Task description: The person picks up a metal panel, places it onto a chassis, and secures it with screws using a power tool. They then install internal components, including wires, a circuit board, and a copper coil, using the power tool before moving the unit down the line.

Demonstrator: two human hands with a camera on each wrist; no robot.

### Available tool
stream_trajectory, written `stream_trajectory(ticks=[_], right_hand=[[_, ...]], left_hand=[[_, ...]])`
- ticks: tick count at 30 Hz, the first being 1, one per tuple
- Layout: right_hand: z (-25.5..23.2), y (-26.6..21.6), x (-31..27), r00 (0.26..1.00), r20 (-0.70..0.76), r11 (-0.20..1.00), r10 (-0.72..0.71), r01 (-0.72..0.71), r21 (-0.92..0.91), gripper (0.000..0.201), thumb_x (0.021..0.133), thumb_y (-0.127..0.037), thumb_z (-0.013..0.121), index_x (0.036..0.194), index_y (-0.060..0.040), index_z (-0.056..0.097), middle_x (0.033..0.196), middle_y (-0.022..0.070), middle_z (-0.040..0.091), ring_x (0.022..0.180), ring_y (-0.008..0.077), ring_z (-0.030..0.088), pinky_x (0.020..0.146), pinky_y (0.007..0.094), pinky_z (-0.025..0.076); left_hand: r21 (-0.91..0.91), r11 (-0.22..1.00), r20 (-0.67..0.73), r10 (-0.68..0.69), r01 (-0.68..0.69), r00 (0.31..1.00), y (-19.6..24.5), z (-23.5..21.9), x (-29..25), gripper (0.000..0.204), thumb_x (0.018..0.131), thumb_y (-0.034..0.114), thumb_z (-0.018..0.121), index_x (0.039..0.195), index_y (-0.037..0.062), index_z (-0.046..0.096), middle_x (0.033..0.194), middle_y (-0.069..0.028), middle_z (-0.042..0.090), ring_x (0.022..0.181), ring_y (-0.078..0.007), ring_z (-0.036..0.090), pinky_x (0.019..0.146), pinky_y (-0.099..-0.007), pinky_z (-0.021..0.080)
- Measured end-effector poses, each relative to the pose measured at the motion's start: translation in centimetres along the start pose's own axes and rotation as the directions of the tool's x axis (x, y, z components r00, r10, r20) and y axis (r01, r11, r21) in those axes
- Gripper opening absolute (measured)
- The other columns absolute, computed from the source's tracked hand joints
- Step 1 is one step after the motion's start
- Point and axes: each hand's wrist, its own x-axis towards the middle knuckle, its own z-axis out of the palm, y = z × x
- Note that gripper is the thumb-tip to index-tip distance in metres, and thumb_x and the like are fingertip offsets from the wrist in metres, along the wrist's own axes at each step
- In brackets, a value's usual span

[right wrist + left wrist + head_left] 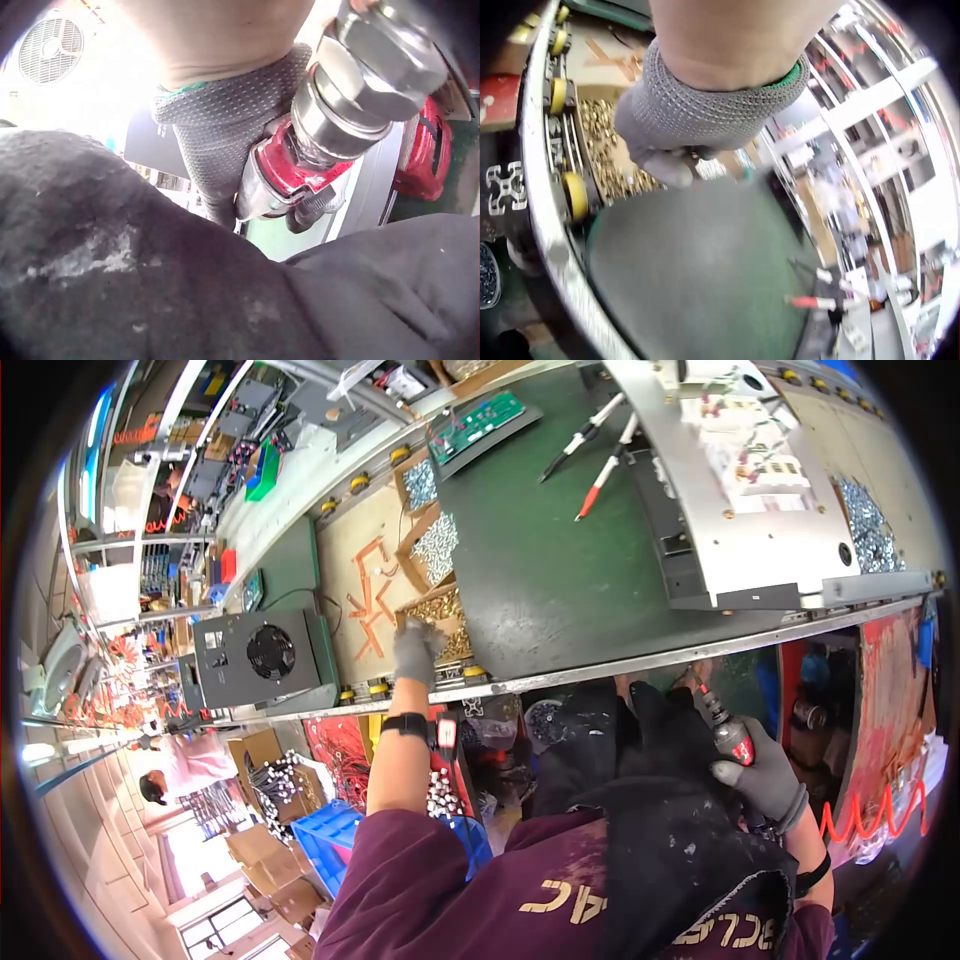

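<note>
My gloved left hand [415, 652] is over an open cardboard box of small brass-coloured screws [456, 642] at the bench's near edge. In the left wrist view the fingers of that hand [671, 131] bend downward beside the brass screws [598, 139]; I cannot tell whether any are pinched, as the fingertips are mostly hidden. Low at my right side, my gloved right hand [765, 772] grips a red and silver air screwdriver [733, 738]. Its metal hose fitting [341, 124] fills the upper part of the right wrist view.
Boxes of silver screws [436, 548] lie beyond the brass ones. On the green mat [560, 580] are two red-black-and-white pens or probes [608, 475] and a circuit board [485, 422]. A large metal housing [760, 550] stands right, a black fan unit [255, 658] left.
</note>
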Motion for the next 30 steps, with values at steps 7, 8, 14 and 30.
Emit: stream_trajectory(ticks=[7, 8, 14, 30], right_hand=[[3.5, -1.6, 0.6, 1.000, -0.010, 1.000, 0.015, -0.015, 0.026, 0.069, 0.069, -0.037, 0.074, 0.120, -0.0004, 0.045, 0.093, 0.0115, 0.061, 0.087, 0.0184, 0.058, 0.081, 0.0315, 0.045], [3.9, -1.8, 0.6, 1.000, -0.008, 1.000, 0.015, -0.015, 0.019, 0.069, 0.069, -0.037, 0.074, 0.120, -0.0004, 0.045, 0.093, 0.0115, 0.061, 0.087, 0.0184, 0.058, 0.081, 0.0315, 0.045], [4.8, -2.7, 0.5, 0.998, -0.065, 0.999, -0.016, 0.018, 0.033, 0.069, 0.069, -0.037, 0.073, 0.120, -0.0004, 0.046, 0.093, 0.0112, 0.061, 0.087, 0.0180, 0.058, 0.081, 0.0314, 0.045], [4.2, -2.7, -1.6, 0.995, -0.073, 0.998, -0.068, 0.068, -0.008, 0.071, 0.070, -0.043, 0.073, 0.124, -0.0081, 0.044, 0.097, 0.0198, 0.061, 0.091, 0.0359, 0.061, 0.077, 0.0390, 0.048]], left_hand=[[0.981, 0.000, 0.186, 0.251, -0.192, 0.950, -3.6, 2.2, -0.8, 0.042, 0.080, 0.030, 0.062, 0.115, 0.0090, 0.055, 0.098, -0.0168, 0.064, 0.090, -0.0315, 0.062, 0.079, -0.0392, 0.049], [0.982, 0.006, 0.183, 0.248, -0.190, 0.951, -3.4, 2.5, -0.5, 0.042, 0.080, 0.030, 0.062, 0.115, 0.0090, 0.055, 0.098, -0.0168, 0.064, 0.090, -0.0315, 0.062, 0.079, -0.0392, 0.049], [0.963, 0.163, 0.212, 0.022, -0.213, 0.977, -2.2, 2.3, 0.6, 0.033, 0.078, 0.029, 0.062, 0.105, 0.0102, 0.063, 0.105, -0.0163, 0.064, 0.100, -0.0335, 0.060, 0.084, -0.0394, 0.047], [0.218, 0.941, 0.904, -0.294, 0.257, 0.310, 4.6, 17.4, -24.2, 0.024, 0.093, 0.023, 0.051, 0.102, 0.0005, 0.054, 0.082, -0.0057, 0.058, 0.067, -0.0127, 0.053, 0.057, -0.0229, 0.043]])
